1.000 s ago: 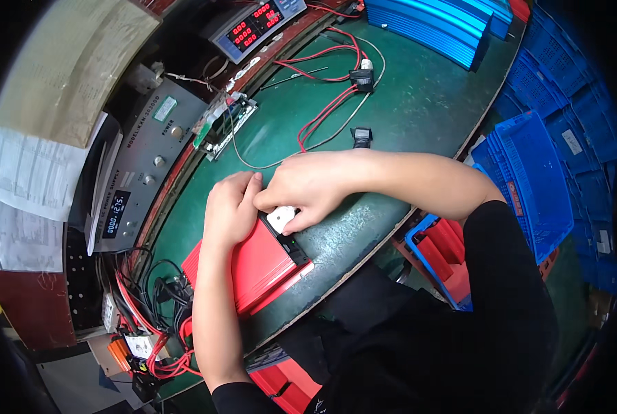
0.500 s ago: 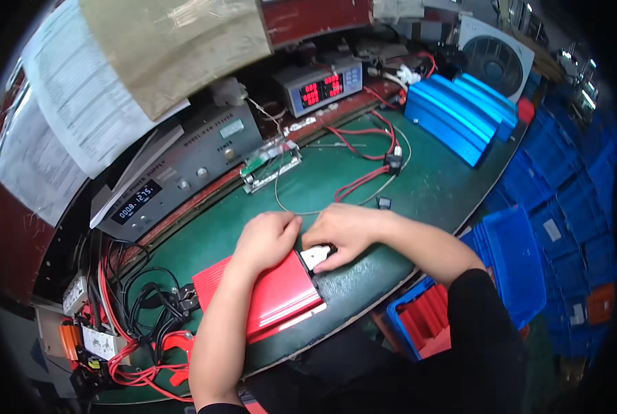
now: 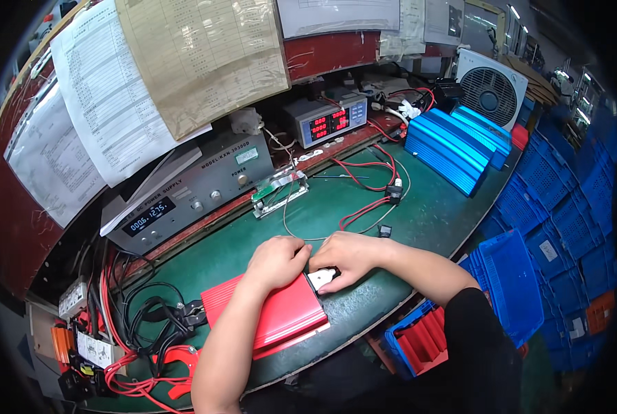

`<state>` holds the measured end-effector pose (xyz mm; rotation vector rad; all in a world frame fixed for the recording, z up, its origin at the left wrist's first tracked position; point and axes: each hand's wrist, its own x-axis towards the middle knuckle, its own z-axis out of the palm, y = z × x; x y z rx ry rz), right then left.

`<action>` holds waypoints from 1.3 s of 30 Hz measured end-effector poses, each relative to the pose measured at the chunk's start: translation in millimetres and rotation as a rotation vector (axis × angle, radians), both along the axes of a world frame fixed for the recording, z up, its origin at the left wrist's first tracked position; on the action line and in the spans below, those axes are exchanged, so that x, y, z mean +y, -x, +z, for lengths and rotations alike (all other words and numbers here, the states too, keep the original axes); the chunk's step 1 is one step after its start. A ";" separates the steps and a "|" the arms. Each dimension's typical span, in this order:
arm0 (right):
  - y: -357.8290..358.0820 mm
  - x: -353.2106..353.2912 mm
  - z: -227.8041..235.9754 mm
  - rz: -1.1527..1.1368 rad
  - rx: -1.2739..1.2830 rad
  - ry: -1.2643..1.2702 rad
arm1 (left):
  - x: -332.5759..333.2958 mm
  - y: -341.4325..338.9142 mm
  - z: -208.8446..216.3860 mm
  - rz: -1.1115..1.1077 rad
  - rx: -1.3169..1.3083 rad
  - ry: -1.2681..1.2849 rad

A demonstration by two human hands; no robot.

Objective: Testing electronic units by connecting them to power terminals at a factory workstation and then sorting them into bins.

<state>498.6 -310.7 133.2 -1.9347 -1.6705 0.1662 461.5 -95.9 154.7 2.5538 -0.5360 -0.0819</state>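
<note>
A red ribbed metal case (image 3: 289, 319) lies on the green tabletop in front of me, its long side slanting across the bench. My left hand (image 3: 278, 262) presses on the far right part of its top, fingers curled over the edge and tips hidden. Close beside it, my right hand (image 3: 346, 257) grips a white plug (image 3: 322, 278) at the case's right end. Thumb and fingers wrap the plug; the joint with the case is mostly covered. At the case's left end, black clamps (image 3: 190, 314) with cables sit against it.
Behind stand a grey power supply (image 3: 205, 186) and a meter with red digits (image 3: 332, 124). Blue ribbed cases (image 3: 446, 148) lie at the back right, near a fan (image 3: 489, 90). A red clamp (image 3: 178, 359) lies front left. Blue crates (image 3: 512, 283) stand right of the bench.
The view has tilted upward, so the bench sits lower in the picture. Both hands keep their places on the case and the plug.
</note>
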 end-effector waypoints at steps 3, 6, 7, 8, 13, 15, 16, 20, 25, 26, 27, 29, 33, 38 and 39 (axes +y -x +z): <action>0.4 -0.2 0.3 0.001 0.011 -0.002 | -0.7 0.8 0.9 -0.002 0.011 0.009; 0.8 -0.5 -0.1 -0.005 -0.008 0.007 | -1.5 1.5 1.7 0.006 0.020 -0.005; 1.0 -0.5 -0.3 -0.002 -0.006 -0.009 | -1.7 1.8 2.0 0.004 0.009 0.000; 1.2 -0.7 -0.4 0.003 0.010 0.007 | -2.0 2.0 2.3 0.003 -0.004 0.007; 1.9 -1.2 0.4 -0.002 -0.012 -0.025 | -3.4 2.7 4.4 0.012 0.021 -0.015; 2.2 -1.3 0.9 -0.006 -0.013 -0.025 | -4.0 3.1 5.4 0.012 0.024 -0.015; 2.3 -1.3 1.1 -0.006 -0.018 -0.023 | -4.2 3.2 5.9 0.017 0.027 -0.016; 3.2 -1.1 0.7 -0.018 -0.018 0.031 | -5.0 3.6 7.0 -0.007 0.014 -0.019; 3.5 -1.1 -2.2 -0.047 -0.032 0.005 | -5.8 2.8 7.3 0.014 0.054 -0.074; 3.3 -1.1 -2.9 -0.040 -0.059 -0.002 | -5.9 2.3 7.3 0.017 0.055 -0.078; 3.1 -1.2 -3.5 -0.034 -0.082 0.024 | -6.3 1.7 7.3 0.004 0.053 -0.083; 2.8 -1.2 -4.8 -0.040 -0.060 -0.017 | -6.7 0.9 6.9 0.007 0.058 -0.071; 2.8 -2.0 -5.6 -0.044 -0.073 -0.014 | -7.6 -0.3 6.5 -0.005 0.047 -0.067; 3.5 -2.5 -5.3 -0.036 -0.081 0.000 | -7.9 0.0 5.4 0.005 0.044 -0.063; 3.6 -2.4 -5.5 -0.040 -0.080 -0.020 | -8.0 0.2 5.1 0.018 0.041 -0.061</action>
